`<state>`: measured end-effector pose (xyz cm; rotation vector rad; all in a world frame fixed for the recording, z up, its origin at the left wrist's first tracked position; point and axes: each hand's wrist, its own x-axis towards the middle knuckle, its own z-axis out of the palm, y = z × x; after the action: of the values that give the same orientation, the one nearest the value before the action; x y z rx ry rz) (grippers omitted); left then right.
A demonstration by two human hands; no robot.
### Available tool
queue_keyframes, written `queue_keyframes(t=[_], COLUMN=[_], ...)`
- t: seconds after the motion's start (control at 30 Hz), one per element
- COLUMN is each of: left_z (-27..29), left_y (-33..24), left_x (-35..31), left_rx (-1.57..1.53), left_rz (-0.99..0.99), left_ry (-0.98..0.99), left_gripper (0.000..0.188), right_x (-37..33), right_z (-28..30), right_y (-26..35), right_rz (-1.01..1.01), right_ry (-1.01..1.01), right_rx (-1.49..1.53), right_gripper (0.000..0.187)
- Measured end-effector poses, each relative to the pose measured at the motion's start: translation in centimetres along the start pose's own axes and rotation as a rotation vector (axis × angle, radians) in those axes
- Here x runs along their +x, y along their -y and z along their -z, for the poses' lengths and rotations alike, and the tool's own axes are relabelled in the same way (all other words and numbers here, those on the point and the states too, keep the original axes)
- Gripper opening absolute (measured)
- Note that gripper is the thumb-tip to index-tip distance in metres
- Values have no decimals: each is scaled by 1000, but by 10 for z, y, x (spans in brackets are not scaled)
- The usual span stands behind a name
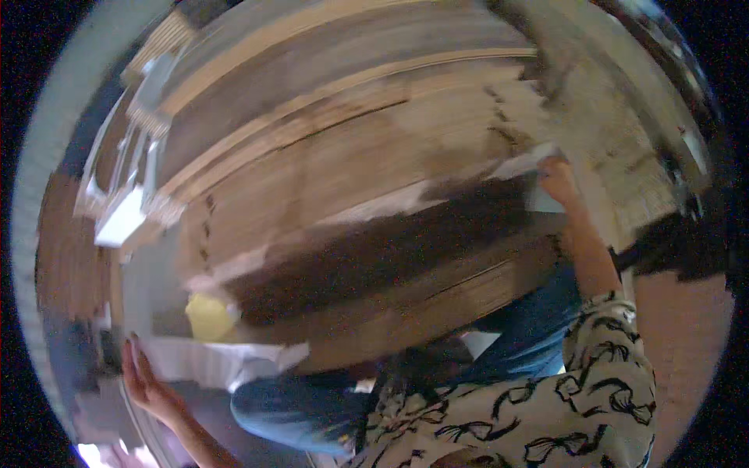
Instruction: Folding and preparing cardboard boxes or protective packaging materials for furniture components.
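At the left, the left hand point(148, 384) is raised with fingers straight and released, just beside the white sheet point(207, 360), which with the yellow thing point(209, 318) fills the room before the brown panel point(351, 168). The panel's pale edge point(382, 204) slants up rightward above a dark band to the right hand point(557, 179), fingers curled, forearm reaching upward; blur hides whether they grasp it.
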<state>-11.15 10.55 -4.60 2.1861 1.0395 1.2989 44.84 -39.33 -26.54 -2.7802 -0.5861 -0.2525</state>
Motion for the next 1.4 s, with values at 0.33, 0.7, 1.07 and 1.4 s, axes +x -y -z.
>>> queue_keyframes(t=[0.33, 0.7, 1.07, 1.4], left_z=[197, -91, -124, -133], left_y=[-55, -135, -90, -98], left_x=[118, -21, -61, -67], left_rx=[1062, -1090, -1113, -604], left_rz=[-621, 498, 750, 609], left_ry=[-399, 658, 815, 1046], left_gripper=[31, 48, 47, 40], right_x=[-25, -151, -150, -142], right_z=[39, 77, 65, 62], right_y=[236, 422, 374, 379], right_rz=[529, 537, 345, 633], right_ry=[39, 719, 903, 128], right_rx=[456, 1583, 1308, 1179], right_gripper=[32, 28, 10, 18])
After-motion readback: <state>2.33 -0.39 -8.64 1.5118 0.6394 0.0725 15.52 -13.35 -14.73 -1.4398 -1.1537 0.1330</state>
